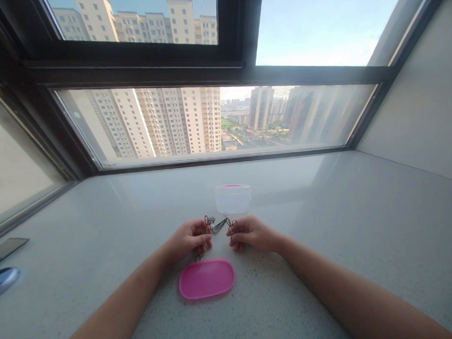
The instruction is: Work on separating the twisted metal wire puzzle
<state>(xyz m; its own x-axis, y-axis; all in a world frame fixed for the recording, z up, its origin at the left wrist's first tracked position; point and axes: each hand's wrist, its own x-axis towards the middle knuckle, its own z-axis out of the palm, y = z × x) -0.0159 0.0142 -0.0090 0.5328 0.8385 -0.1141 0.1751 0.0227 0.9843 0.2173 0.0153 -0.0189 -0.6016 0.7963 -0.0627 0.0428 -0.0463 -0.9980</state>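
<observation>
My left hand (187, 238) is closed, its fingertips pinching a small bronze-coloured piece of looped metal (207, 224). Facing it, my right hand (253, 233) pinches another bronze looped metal piece (232, 225). Between the two hands is a small grey metal piece (218, 226) with a tapered shape; whether it is joined to the looped pieces is too small to tell. A thin dark ring (197, 258) lies on the counter just below my left hand. Nearer to me sits a pink oval tray or lid (207, 279).
Beyond my hands stands a clear plastic container (233, 199) with some pink at its rim. At the left edge lie a flat dark glassy object (8, 249) and a shiny blue rounded object (4, 281). The speckled pale counter (310, 305) meets a dark-framed window (222, 75).
</observation>
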